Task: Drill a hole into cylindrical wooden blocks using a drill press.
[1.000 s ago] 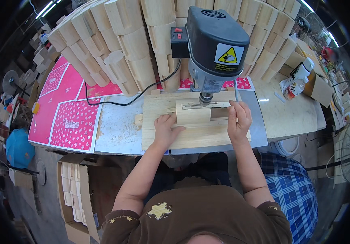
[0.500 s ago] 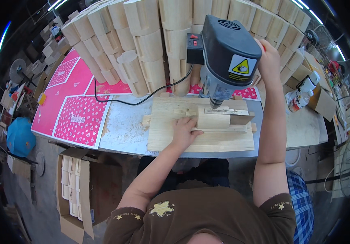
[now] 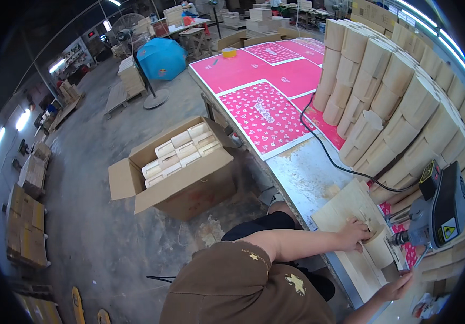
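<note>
A drill press with a dark head stands at the right, its chuck pointing at a pale rounded wooden block. The block lies in a wooden jig on a flat board. My left hand is closed on the near-left end of the block, thumb and fingers pressed to it. At the end of the drill's metal lever is my right hand, its fingers closed round the tip, partly hidden. Whether the bit touches the wood cannot be made out.
Tall stacks of similar wooden blocks line the back of the table. A cardboard box with several blocks stands on the floor at left. Pink printed sheets cover the table's far part; a black cable crosses it. Yellow tape lies there.
The view has swung left, bringing the box and floor into full sight. My right hand has come down from beside the drill head to near board height. My left hand stays on the block.
</note>
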The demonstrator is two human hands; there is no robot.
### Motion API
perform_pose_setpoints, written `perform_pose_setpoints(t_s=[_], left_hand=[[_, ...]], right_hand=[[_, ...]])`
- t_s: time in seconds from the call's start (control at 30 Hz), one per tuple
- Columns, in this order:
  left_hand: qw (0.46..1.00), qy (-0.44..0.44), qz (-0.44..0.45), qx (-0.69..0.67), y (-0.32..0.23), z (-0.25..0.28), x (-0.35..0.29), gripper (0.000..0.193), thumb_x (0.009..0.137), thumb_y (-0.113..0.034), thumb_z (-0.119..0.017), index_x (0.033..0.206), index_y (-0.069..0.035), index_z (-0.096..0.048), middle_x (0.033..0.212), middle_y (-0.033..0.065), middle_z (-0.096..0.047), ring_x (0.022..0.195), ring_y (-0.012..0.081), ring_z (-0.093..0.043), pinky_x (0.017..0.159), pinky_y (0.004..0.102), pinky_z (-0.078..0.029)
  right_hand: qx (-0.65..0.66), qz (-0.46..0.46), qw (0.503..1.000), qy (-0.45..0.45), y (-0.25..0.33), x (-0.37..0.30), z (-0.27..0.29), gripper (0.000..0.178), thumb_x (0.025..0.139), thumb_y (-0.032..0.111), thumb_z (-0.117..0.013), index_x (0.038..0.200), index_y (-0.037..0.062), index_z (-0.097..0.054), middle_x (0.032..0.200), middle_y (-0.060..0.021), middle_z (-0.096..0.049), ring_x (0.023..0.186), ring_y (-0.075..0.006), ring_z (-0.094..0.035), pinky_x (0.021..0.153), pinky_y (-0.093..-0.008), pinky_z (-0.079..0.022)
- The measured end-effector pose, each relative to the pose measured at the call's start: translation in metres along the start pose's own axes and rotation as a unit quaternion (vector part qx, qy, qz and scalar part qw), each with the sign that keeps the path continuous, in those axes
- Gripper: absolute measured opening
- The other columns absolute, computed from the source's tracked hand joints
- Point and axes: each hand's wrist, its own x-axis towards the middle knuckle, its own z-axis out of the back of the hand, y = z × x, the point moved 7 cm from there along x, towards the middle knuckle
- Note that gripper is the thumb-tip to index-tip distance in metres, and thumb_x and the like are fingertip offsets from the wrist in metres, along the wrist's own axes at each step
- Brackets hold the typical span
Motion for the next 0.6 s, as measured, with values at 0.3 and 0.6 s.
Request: perform_pose_setpoints(t_s=[0.3,0.6], left_hand=[[1.000,0.001,-0.004,-0.016,0.004,-0.003,0.005,0.067,0.051,-0.030,-0.080,0.112,-0.013,-0.059,0.093,0.0047,-0.055,0.098,0.0241,-0.048,0.088,0.0396,-0.030],[0.999,0.007,0.023,-0.024,0.007,-0.001,0.007,0.064,0.049,-0.031,-0.082,0.108,-0.015,-0.062,0.091,0.0041,-0.055,0.096,0.0238,-0.050,0.088,0.0403,-0.029]], right_hand=[[0.020,0.065,0.998,0.009,-0.049,-0.004,-0.007,0.025,0.096,0.008,-0.038,0.103,-0.0087,-0.055,0.085,-0.0113,-0.053,0.076,-0.0210,-0.050,0.077,-0.0312,-0.042],[-0.047,-0.030,0.987,0.151,-0.114,0.211,-0.014,0.035,0.095,0.024,-0.042,0.117,-0.0026,-0.049,0.108,-0.0127,-0.054,0.100,-0.0205,-0.051,0.089,-0.0280,-0.037]])
